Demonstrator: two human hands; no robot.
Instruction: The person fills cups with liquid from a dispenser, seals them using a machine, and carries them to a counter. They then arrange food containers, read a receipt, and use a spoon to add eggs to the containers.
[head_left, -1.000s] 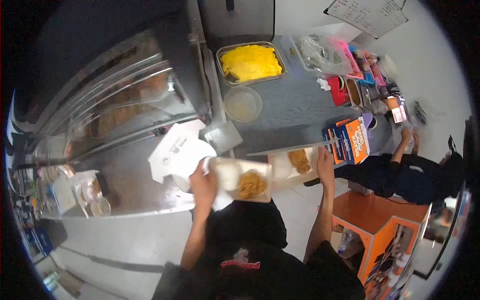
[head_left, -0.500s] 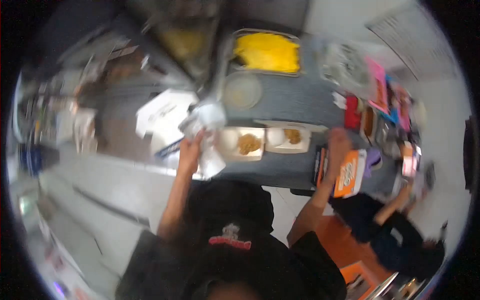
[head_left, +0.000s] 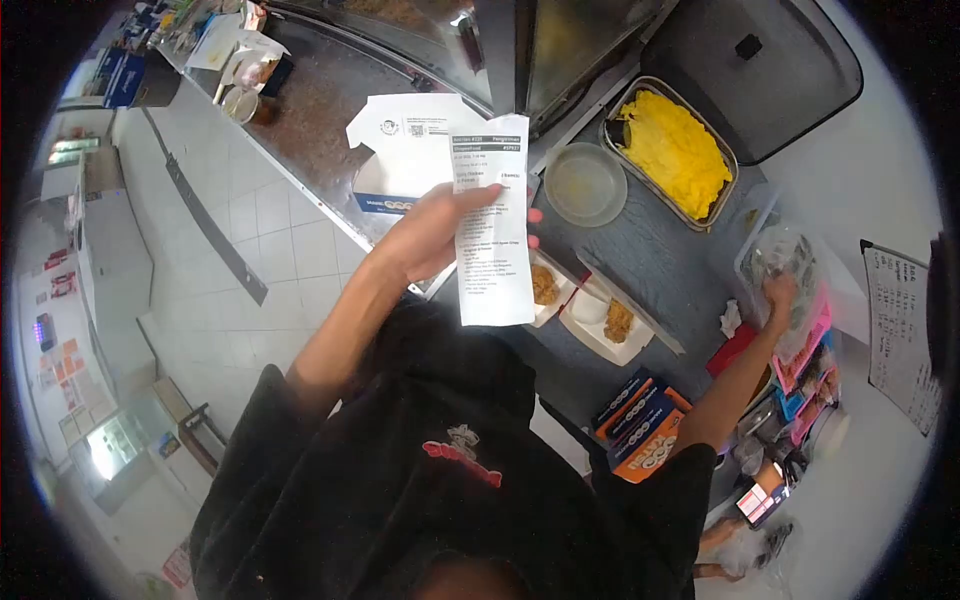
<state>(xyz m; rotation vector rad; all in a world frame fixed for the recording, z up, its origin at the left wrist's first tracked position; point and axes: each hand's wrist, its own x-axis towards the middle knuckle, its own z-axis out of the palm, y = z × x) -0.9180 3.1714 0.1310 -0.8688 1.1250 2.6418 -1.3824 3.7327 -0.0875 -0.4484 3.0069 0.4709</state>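
My left hand (head_left: 440,228) holds a long printed receipt (head_left: 494,260) upright, its thumb across the front and fingertips showing at the right edge. Behind the receipt stands an open white box (head_left: 412,135). My right hand (head_left: 779,289) is at the far right, its fingers closed at a clear plastic bag (head_left: 785,250) in a clear bin; what they grip is too small to make out. Between my hands, an open box (head_left: 603,345) holds rice and fried chicken (head_left: 618,321). A second food box (head_left: 548,310) is partly hidden by the receipt.
A metal tray of yellow food (head_left: 670,150) and a round translucent tub (head_left: 586,184) stand at the back. Orange and blue folded boxes (head_left: 650,440) lie near the front edge. At the lower right, another person's hands (head_left: 715,545) are beside a phone (head_left: 763,495).
The view has turned. My left hand has raised the receipt in front of the white box. My right hand has moved from near the orange boxes to the clear bag.
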